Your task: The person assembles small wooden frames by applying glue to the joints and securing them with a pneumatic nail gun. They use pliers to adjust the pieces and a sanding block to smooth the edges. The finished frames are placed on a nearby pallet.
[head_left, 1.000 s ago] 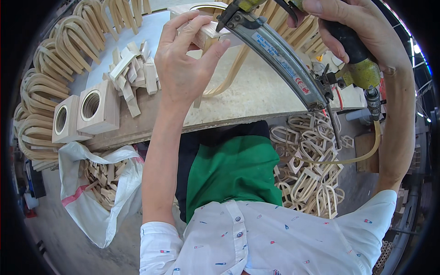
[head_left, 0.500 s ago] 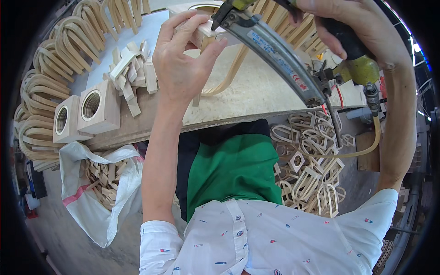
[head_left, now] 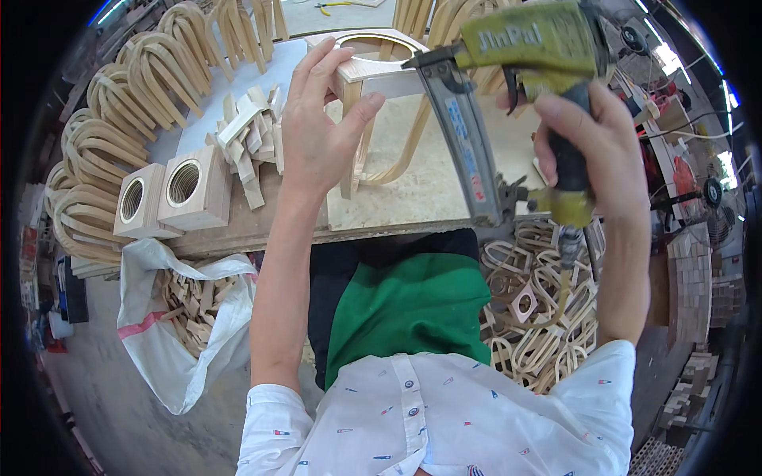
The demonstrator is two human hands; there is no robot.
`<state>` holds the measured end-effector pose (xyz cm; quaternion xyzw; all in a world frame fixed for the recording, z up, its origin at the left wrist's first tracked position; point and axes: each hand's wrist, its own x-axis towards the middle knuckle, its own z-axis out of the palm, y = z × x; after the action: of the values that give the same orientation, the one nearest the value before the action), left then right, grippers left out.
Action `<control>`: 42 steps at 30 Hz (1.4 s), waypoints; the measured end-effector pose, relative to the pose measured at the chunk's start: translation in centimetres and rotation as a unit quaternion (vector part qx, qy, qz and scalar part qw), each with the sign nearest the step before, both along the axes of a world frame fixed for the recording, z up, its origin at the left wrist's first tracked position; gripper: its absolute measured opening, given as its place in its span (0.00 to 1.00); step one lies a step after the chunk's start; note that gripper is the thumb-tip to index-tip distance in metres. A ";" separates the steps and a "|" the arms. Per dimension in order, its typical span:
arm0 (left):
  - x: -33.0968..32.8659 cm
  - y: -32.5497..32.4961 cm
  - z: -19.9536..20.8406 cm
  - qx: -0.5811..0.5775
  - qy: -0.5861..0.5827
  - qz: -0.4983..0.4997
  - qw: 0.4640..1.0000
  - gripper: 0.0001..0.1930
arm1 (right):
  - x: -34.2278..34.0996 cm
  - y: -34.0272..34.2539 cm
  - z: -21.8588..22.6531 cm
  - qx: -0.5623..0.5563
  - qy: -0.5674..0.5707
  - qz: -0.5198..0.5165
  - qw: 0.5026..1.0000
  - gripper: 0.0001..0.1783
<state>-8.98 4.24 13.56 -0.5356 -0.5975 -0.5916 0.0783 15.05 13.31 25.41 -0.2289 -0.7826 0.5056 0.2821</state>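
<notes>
A pale wooden frame [head_left: 367,73] stands on the workbench, with a round hole in its top board and thin, curved wooden legs below. My left hand [head_left: 317,119] grips its left corner, fingers along the side and thumb out over the front. In my right hand [head_left: 607,147] is a yellow-green air nail gun [head_left: 528,44], held by its black handle. Its long grey magazine [head_left: 460,139] slants down toward the bench's front edge. The gun's nose is by the right end of the top board; I cannot tell whether it touches.
Wood offcuts [head_left: 250,135] lie piled left of the frame, beside two square blocks with round holes [head_left: 194,190]. Bent wooden loops [head_left: 159,75] line the far left. A white sack of scraps [head_left: 147,309] and a heap of wooden frames [head_left: 540,317] flank me below the bench [head_left: 381,226].
The nail gun has swung left and turned more upright, its nose going from the frame's left corner to its right end. My left hand's fingers have loosened slightly at the corner.
</notes>
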 end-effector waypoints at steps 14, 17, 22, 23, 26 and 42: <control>1.5 -2.1 3.2 -0.121 0.290 0.117 0.942 0.25 | 1.2 -1.5 -6.2 -0.214 0.159 -0.026 0.963 0.17; -0.3 -2.3 3.6 -0.109 0.281 0.040 0.953 0.19 | 1.1 -1.5 -6.9 -0.217 0.181 -0.018 0.959 0.18; -0.8 -2.1 5.6 -0.188 0.198 -0.041 0.961 0.18 | 1.5 -1.4 -7.4 -0.252 0.187 0.006 0.949 0.19; -0.9 -2.0 5.9 -0.185 0.214 -0.073 0.956 0.18 | 1.6 -1.4 -7.5 -0.251 0.194 0.010 0.948 0.19; -1.6 -1.8 6.0 -0.175 0.246 -0.100 0.948 0.19 | 1.5 -1.1 -7.9 -0.252 0.207 0.027 0.945 0.18; -0.5 -1.0 6.0 -0.207 0.245 -0.094 0.942 0.20 | 1.6 -0.1 -9.1 -0.269 0.192 0.018 0.943 0.19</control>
<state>-9.46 3.20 19.57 -0.7220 -0.6162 -0.3099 0.0535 16.70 13.18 16.29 -0.1806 -0.5520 0.7370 0.3458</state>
